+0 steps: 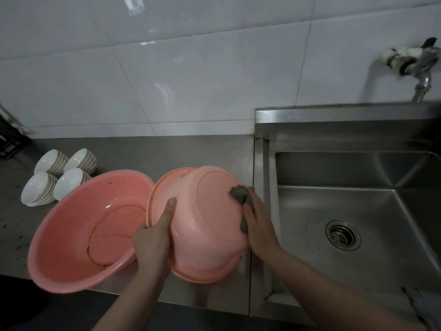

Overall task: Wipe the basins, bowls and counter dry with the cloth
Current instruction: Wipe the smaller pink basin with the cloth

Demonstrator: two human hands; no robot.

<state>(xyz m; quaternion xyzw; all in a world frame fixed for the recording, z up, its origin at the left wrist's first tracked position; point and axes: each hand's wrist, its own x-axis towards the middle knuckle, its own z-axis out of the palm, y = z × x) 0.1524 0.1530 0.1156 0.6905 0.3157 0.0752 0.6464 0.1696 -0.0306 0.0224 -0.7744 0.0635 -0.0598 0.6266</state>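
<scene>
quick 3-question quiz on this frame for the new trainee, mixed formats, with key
1. True or false: the right hand presses the cloth on the underside of the tilted basin.
2. How many stacks of white bowls stand on the counter? A) two B) four C) six
3. Fill in: the left hand grips the tilted basin by its ____.

Key: 1 true; 2 B; 3 rim. The other basin lies open side up, untouched, left of the sink.
</scene>
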